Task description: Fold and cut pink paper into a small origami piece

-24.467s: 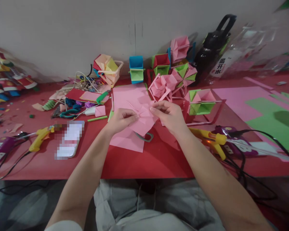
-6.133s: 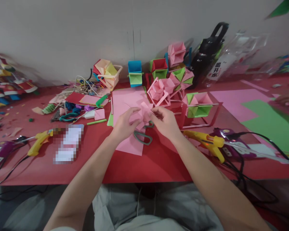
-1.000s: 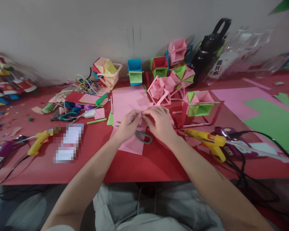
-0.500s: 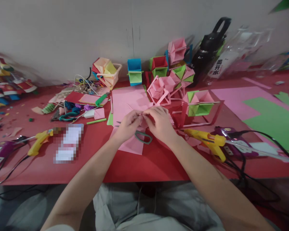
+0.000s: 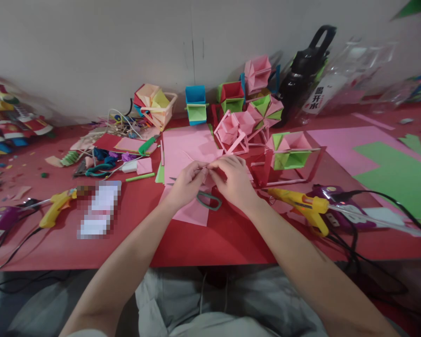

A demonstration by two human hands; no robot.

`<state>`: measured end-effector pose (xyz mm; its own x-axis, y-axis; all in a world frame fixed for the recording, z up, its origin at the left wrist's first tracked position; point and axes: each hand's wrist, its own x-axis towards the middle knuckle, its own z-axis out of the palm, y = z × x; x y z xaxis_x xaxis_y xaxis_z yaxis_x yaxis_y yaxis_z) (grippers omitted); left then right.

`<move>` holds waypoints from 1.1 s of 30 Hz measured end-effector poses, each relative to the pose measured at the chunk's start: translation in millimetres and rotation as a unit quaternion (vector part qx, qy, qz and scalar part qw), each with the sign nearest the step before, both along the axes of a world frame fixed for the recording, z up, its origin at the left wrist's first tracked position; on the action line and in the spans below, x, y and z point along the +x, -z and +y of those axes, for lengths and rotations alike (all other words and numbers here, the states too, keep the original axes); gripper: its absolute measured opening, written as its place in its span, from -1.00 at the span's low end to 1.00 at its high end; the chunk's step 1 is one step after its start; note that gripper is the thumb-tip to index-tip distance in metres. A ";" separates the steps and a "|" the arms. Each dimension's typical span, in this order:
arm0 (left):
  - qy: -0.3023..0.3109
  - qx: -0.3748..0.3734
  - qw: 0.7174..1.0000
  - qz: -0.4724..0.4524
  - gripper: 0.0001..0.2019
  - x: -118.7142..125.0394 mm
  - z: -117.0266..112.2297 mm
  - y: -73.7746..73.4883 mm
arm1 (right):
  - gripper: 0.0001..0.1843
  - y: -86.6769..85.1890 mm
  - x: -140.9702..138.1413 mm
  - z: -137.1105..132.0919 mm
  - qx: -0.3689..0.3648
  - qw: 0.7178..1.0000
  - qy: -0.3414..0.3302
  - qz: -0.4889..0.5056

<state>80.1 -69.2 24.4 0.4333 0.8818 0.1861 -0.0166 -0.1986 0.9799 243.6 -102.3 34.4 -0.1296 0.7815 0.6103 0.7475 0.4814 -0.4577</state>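
My left hand [image 5: 187,185] and my right hand [image 5: 234,180] meet at the middle of the table, fingertips pinched together. Between them is a small piece of pink paper [image 5: 206,172], mostly covered by my fingers, so its shape is unclear. Scissors [image 5: 210,202] with a dark green handle lie beneath my hands, their blade tips showing left of my left hand. Under the scissors rests a pink paper piece [image 5: 192,216]. Just beyond my hands is a stack of pink paper sheets [image 5: 182,140].
Folded paper wheels on frames [image 5: 291,152] stand behind and to the right. Yellow glue guns lie at left [image 5: 58,206] and right [image 5: 301,203], with trailing cords. A blurred phone [image 5: 101,208] lies left. A black bottle [image 5: 298,79] and clear plastic bottle [image 5: 331,86] stand near the wall.
Almost nothing differs. Both hands stay in the same place with only slight finger movement around the pink paper.
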 end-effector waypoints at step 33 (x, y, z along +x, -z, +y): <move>-0.017 -0.053 0.998 -0.006 -0.76 -0.8 -2.5 -5.2 | -0.88 -0.1 -0.8 0.0 -0.007 1.000 -0.004 0.018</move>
<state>79.3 -71.6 29.6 0.4003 0.9113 0.0964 -0.0236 -0.0949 0.9952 242.8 -102.3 34.5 -0.1139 0.7889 0.6039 0.7267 0.4806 -0.4908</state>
